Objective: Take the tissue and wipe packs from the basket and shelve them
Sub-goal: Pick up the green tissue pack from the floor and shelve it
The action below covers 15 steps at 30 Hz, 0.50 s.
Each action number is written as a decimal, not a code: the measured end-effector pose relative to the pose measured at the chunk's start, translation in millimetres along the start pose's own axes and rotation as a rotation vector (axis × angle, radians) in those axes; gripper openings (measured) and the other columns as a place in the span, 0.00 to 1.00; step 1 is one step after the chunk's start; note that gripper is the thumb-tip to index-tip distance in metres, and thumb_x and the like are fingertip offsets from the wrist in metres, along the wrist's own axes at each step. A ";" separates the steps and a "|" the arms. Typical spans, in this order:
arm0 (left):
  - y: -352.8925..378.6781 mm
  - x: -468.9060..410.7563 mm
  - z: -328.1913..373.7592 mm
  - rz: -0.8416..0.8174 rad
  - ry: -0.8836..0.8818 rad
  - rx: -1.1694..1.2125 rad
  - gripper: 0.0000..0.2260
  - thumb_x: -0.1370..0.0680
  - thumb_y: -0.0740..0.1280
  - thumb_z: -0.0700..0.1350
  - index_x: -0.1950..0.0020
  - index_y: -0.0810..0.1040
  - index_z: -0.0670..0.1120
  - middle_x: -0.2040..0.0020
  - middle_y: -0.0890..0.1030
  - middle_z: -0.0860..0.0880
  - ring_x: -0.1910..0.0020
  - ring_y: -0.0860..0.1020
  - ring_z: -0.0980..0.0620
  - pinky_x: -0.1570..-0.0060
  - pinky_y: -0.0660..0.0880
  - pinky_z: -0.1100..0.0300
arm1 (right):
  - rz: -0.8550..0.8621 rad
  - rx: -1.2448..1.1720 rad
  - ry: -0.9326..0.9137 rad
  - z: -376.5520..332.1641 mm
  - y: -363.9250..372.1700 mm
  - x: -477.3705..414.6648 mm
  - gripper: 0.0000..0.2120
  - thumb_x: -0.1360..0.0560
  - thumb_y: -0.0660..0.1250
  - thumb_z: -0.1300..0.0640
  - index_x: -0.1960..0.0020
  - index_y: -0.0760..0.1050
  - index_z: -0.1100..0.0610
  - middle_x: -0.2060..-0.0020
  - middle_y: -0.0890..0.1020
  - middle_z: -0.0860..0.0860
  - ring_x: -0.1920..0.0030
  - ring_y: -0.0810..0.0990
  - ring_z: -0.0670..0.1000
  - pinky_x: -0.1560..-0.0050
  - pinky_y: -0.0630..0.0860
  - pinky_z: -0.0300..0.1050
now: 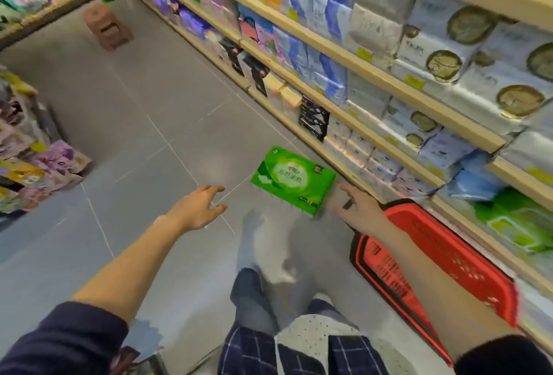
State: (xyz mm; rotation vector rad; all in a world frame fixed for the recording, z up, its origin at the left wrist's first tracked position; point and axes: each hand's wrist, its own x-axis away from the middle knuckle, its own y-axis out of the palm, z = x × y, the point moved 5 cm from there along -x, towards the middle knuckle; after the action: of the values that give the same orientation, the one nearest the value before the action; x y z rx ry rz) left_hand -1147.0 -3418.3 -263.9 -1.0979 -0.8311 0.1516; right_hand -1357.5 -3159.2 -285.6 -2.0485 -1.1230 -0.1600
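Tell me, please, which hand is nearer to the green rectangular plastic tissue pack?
Right. The right hand reaches almost to the right edge of the green rectangular plastic tissue pack; the left hand is further off on its left, bare floor between.

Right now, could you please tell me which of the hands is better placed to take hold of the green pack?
The right hand: its open fingers are right beside the green pack, on the shelf side. The left hand is open farther off, with bare floor between.
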 end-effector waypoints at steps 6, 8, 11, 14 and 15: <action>-15.6 -97.6 1.6 -0.086 0.117 -0.002 0.23 0.22 0.62 0.49 0.29 0.64 0.43 0.30 0.67 0.40 0.35 0.70 0.41 0.37 0.64 0.55 | 0.122 -0.079 0.180 18.0 11.2 -20.6 0.28 0.28 0.69 0.54 0.32 0.66 0.61 0.35 0.73 0.59 0.36 0.72 0.58 0.41 0.67 0.45; -22.8 -131.5 -1.4 -0.121 0.182 0.000 0.24 0.23 0.63 0.48 0.29 0.64 0.42 0.31 0.68 0.39 0.33 0.68 0.41 0.36 0.63 0.55 | 0.154 -0.100 0.228 16.2 20.5 -33.1 0.29 0.29 0.69 0.53 0.31 0.65 0.62 0.34 0.72 0.59 0.35 0.71 0.58 0.39 0.66 0.46; -36.7 -181.4 -15.0 -0.161 0.255 -0.017 0.25 0.23 0.63 0.49 0.28 0.63 0.43 0.31 0.68 0.39 0.33 0.69 0.42 0.36 0.64 0.54 | 0.205 -0.140 0.311 5.4 42.2 -56.2 0.29 0.29 0.69 0.57 0.31 0.65 0.63 0.33 0.72 0.59 0.33 0.70 0.57 0.36 0.65 0.45; -45.9 -224.0 -40.6 -0.233 0.288 -0.044 0.25 0.23 0.63 0.50 0.27 0.62 0.45 0.30 0.68 0.40 0.34 0.69 0.43 0.37 0.65 0.53 | 0.195 -0.184 0.414 -7.5 70.3 -81.4 0.29 0.29 0.69 0.58 0.31 0.64 0.63 0.33 0.71 0.60 0.33 0.69 0.57 0.35 0.63 0.45; -47.2 -236.4 -49.7 -0.256 0.294 -0.057 0.26 0.23 0.63 0.51 0.27 0.61 0.46 0.30 0.68 0.40 0.34 0.69 0.43 0.37 0.65 0.53 | 0.191 -0.193 0.431 -11.9 78.1 -89.0 0.29 0.28 0.69 0.58 0.31 0.64 0.63 0.32 0.70 0.60 0.32 0.69 0.58 0.35 0.62 0.44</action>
State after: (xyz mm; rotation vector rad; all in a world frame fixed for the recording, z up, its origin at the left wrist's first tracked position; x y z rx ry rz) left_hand -1292.1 -3593.9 -357.0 -1.0265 -0.7058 -0.2448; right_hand -1348.8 -3250.3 -361.7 -2.1383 -0.6640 -0.6025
